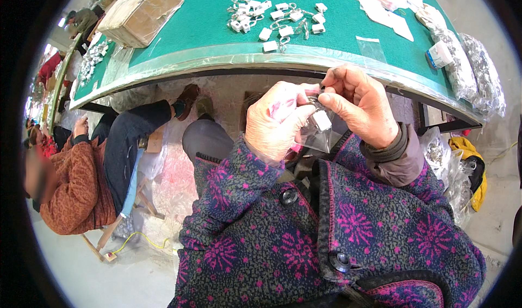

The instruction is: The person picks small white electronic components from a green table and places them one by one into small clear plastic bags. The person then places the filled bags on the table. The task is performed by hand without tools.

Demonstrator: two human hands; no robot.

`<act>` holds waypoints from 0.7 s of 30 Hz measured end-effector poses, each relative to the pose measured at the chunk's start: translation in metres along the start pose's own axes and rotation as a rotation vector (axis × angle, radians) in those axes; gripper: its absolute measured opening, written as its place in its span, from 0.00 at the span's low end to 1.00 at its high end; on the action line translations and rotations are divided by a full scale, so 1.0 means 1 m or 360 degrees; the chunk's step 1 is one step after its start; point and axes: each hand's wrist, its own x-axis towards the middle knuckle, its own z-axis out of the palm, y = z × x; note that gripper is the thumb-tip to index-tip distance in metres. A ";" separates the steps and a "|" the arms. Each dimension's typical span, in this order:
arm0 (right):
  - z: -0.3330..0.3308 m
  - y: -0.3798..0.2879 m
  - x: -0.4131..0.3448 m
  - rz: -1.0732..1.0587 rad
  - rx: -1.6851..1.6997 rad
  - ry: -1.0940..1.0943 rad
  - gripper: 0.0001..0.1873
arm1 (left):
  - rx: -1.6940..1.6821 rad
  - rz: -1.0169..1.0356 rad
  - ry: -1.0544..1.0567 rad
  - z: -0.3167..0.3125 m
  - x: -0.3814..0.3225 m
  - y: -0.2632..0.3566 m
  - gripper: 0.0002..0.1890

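My left hand (275,118) holds a small clear plastic bag (316,141) in front of my chest, close to the table's near edge. Inside the bag hangs a small white block-shaped piece (321,121) with metal parts above it. Something pink and translucent shows across the left hand's fingers. At the bag's top, my right hand (359,104) pinches with thumb and forefinger; the exact grip is partly hidden. Beyond the hands, several white pieces with metal rings or chains (286,31) lie on the green-covered table (195,26).
A taped cardboard box (140,14) stands at the table's left. A flat clear bag (371,49), a small white-and-blue box (439,55) and filled plastic bags (485,71) are at the right. A seated co-worker (77,181) is at my left. Bags and yellow cloth (469,157) lie below right.
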 end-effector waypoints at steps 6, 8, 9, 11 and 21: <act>0.009 0.002 -0.003 -0.0249 -0.0268 0.0159 0.11 | 0.0021 -0.0169 -0.0136 -0.003 -0.006 0.001 0.05; 0.010 0.002 -0.003 -0.0325 -0.0208 0.0216 0.09 | 0.0085 -0.0321 -0.0316 -0.006 -0.005 0.002 0.04; 0.010 0.002 -0.004 -0.0207 -0.0028 0.0239 0.09 | 0.0140 -0.0416 -0.0393 -0.007 -0.005 0.002 0.03; 0.010 0.002 -0.005 0.0059 0.0295 0.0260 0.10 | 0.0215 -0.0351 -0.0335 -0.008 -0.005 0.001 0.04; 0.004 0.009 -0.019 0.0012 0.0290 0.0261 0.10 | 0.0361 -0.0189 -0.0114 -0.001 -0.004 -0.003 0.07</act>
